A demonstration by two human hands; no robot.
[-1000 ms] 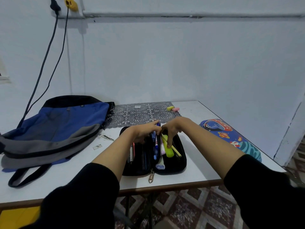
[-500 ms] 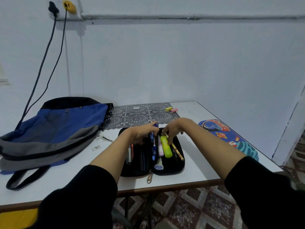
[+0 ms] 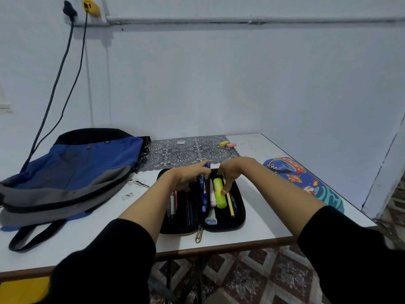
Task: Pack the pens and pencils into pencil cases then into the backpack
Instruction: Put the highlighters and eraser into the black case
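An open black pencil case (image 3: 237,212) lies on the white table (image 3: 258,227) in front of me. It holds several pens, a yellow highlighter (image 3: 219,201) and a wooden pencil (image 3: 230,205). My left hand (image 3: 188,176) reaches over the case's left half, its fingers around the top of a blue pen (image 3: 204,195) at the middle spine. My right hand (image 3: 231,173) curls down over the right half, fingers at the highlighter's far end and thumb against its side. The blue and grey backpack (image 3: 65,172) lies flat at the left.
A space-patterned pencil case (image 3: 306,181) lies shut at the table's right edge. On the grey lace mat (image 3: 186,154) behind are a yellow eraser (image 3: 224,143), a pink eraser (image 3: 231,145) and a small white sharpener (image 3: 180,142). Two cables hang on the wall at left.
The highlighter and the pencil have swung from a slant to lie nearly straight along the case's right half. My right hand has drawn back slightly; my left hand stays at the blue pen.
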